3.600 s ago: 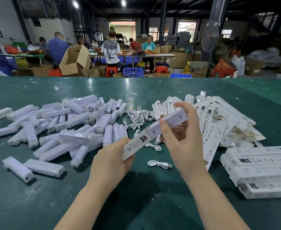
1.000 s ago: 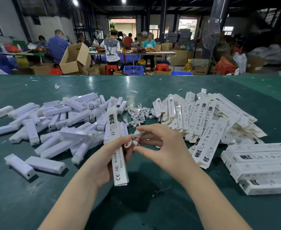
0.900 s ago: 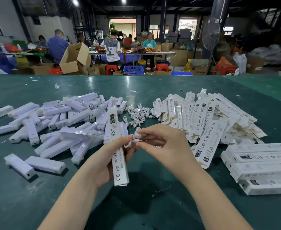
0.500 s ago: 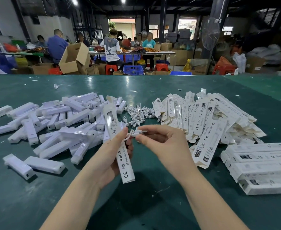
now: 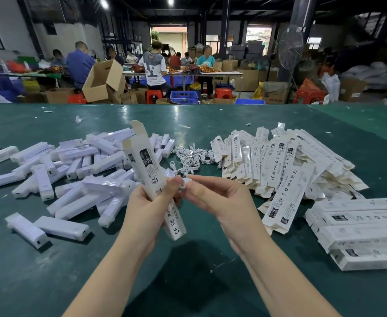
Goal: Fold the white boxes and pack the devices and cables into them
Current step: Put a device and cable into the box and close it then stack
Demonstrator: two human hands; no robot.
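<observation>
My left hand (image 5: 145,208) grips a long white box (image 5: 148,165) around its middle, tilted with its open flap end pointing up and away. My right hand (image 5: 220,202) pinches a small coiled white cable (image 5: 183,183) right beside the box, touching my left fingers. A heap of white devices (image 5: 73,170) lies on the left of the green table (image 5: 188,282). Loose white cables (image 5: 192,156) are piled behind my hands. Flat unfolded boxes (image 5: 286,161) fan out on the right, and closed boxes (image 5: 361,227) are stacked at the far right.
Two single devices (image 5: 48,228) lie apart at the front left. Paper scraps dot the far tabletop. Beyond the table's far edge, people sit at other tables among cardboard cartons (image 5: 102,81), red stools and a blue crate (image 5: 184,97). A standing fan (image 5: 289,49) is at the back right.
The box in my left hand has swung more upright, its open flap end rising. My right hand still pinches the cable and has stayed close against the box.
</observation>
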